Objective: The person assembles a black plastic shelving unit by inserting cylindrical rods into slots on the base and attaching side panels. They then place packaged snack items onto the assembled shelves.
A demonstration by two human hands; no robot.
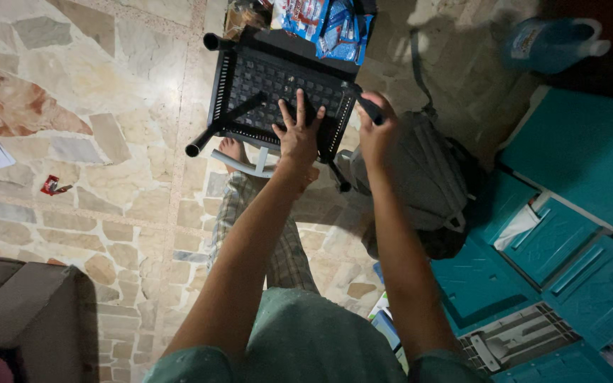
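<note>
Above my green-clad lap, my left hand (299, 131) presses flat, fingers spread, on the black perforated plastic shelf (278, 89) while my right hand (377, 131) grips its black tubular leg (369, 108).

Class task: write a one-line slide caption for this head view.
Left hand lies flat on an upturned black perforated shelf; right hand grips one of its legs.

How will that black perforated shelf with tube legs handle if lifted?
Black shelf likely stiff: perforated panel, tube legs. Probably light for its size, since it is mostly holes. Left hand lies flat on the panel and right hand wraps a leg; it may swing if lifted one-handed.
</note>
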